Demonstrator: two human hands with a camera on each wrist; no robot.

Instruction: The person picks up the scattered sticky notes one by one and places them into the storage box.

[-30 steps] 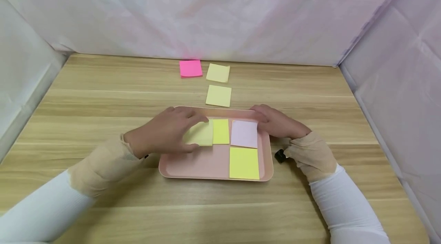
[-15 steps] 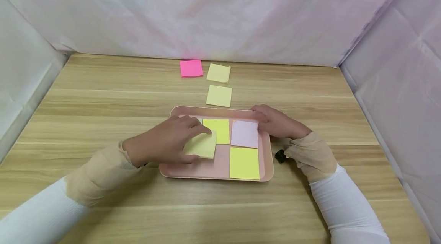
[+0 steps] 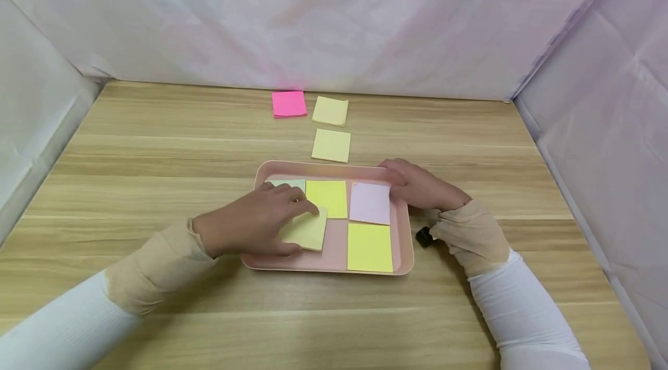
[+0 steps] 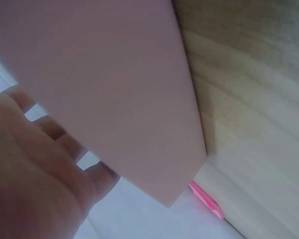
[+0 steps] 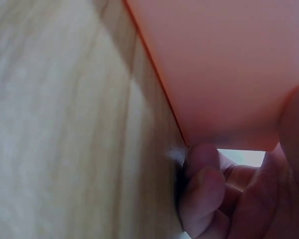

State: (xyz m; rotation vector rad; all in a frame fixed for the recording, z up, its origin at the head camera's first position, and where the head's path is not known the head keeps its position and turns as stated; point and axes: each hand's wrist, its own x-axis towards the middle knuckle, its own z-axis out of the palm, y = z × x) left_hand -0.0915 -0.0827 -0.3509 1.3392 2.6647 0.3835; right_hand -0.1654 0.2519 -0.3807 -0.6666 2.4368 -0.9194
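My left hand (image 3: 261, 219) holds a pale yellow sticky note pad (image 3: 308, 231) low in the pink tray (image 3: 297, 263), thumb at its near edge and fingers at its far edge. Part of the pad is hidden under the hand. Behind it in the tray lie a pale green pad (image 3: 289, 184), partly covered, and a bright yellow pad (image 3: 329, 199). A lilac pad (image 3: 369, 203) and another bright yellow pad (image 3: 370, 248) fill the right side. My right hand (image 3: 425, 184) grips the tray's far right corner; its fingers (image 5: 204, 194) curl outside the wall.
Beyond the tray, a pink pad (image 3: 289, 104) and two pale yellow pads, one farther back (image 3: 330, 111) and one nearer (image 3: 331, 145), lie on the wooden table (image 3: 182, 126). White cloth (image 3: 313, 28) hangs behind. A small black object (image 3: 424, 236) sits by the right wrist.
My left hand has drawn the pale yellow pad toward the tray's near side, uncovering the bright yellow pad and part of the green one. The right hand has stayed at the corner.
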